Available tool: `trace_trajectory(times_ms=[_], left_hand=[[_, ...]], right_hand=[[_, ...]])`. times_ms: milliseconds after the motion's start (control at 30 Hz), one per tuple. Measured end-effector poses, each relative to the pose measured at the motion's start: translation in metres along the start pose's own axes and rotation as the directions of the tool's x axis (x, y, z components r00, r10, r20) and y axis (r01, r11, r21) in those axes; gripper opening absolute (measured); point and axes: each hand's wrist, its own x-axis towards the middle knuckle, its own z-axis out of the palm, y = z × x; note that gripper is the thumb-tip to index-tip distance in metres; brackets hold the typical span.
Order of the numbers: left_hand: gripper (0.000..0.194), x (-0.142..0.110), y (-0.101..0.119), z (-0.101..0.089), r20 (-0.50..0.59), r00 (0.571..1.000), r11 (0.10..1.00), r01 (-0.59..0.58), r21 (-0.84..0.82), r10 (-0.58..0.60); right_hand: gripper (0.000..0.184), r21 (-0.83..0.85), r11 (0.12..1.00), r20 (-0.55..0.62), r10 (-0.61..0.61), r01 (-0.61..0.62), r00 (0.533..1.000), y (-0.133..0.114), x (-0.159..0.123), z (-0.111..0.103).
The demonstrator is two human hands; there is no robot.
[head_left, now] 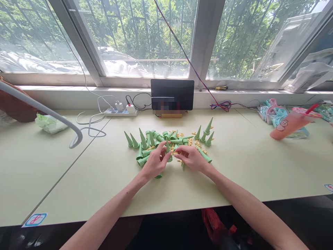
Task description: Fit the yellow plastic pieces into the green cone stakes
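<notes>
My left hand (156, 160) is closed round a green plant watering spike (168, 146), its pointed tip up. Close beside it, my right hand (191, 157) pinches a small yellow valve (173, 153) against the spike's side; whether it sits in the spike I cannot tell. Around both hands lies a loose pile of green spikes (157, 134), with small yellow valves (190, 141) scattered among them. To the right, a few spikes (207, 132) stand upright with yellow pieces by them. At the pile's left, more spikes (134, 141) stand point up.
A dark tablet (172, 94) leans at the back of the pale table (104, 184). Left of it are a power strip (122, 111) and white cables (91, 128). A tilted pink drink cup (291, 124) and bagged pastel items (272, 110) lie at right; a lamp arm (52, 114) crosses the left.
</notes>
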Motion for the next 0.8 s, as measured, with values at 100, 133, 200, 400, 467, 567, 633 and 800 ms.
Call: trace_trajectory(times_ms=[100, 133, 200, 400, 467, 567, 633, 800], left_hand=[[0.031, -0.0004, 0.0009, -0.0004, 0.013, 1.000, 1.000, 0.015, -0.023, -0.015], [0.031, -0.0005, 0.0013, -0.0004, 0.017, 1.000, 0.999, 0.022, -0.035, -0.021], [0.030, -0.0008, 0.0021, -0.0005, 0.024, 0.999, 0.998, 0.032, -0.055, -0.030], [0.030, -0.0009, 0.0028, -0.0003, 0.033, 0.999, 0.996, 0.040, -0.075, -0.037], [0.030, -0.0010, 0.0022, -0.0001, 0.039, 0.999, 0.996, 0.038, -0.079, -0.035], [0.030, -0.0013, 0.0007, -0.0001, 0.043, 0.999, 0.996, 0.033, -0.080, -0.029], [0.030, -0.0014, -0.0003, -0.0002, 0.045, 0.999, 0.997, 0.027, -0.074, -0.023], [0.031, -0.0013, -0.0009, -0.0005, 0.035, 0.999, 0.998, 0.007, -0.055, -0.005]], right_hand=[[0.019, 0.003, 1.000, 0.006, -0.002, 0.002, 1.000, -0.0016, 0.0003, -0.0002], [0.020, 0.003, 1.000, 0.008, -0.003, 0.003, 1.000, -0.0018, 0.0004, -0.0003], [0.022, -0.002, 1.000, 0.007, -0.004, 0.004, 1.000, -0.0017, 0.0005, -0.0004], [0.028, -0.039, 0.999, 0.017, 0.003, -0.003, 1.000, -0.0011, -0.0002, 0.0000], [0.030, -0.052, 0.999, 0.024, 0.004, -0.002, 1.000, -0.0006, -0.0004, 0.0003], [0.033, -0.054, 0.998, 0.037, 0.013, -0.011, 0.999, 0.0007, -0.0008, 0.0008], [0.035, -0.048, 0.999, 0.044, 0.027, -0.025, 0.999, 0.0013, -0.0011, 0.0012], [0.041, -0.063, 0.997, 0.060, 0.038, -0.034, 0.997, 0.0001, -0.0017, 0.0008]])
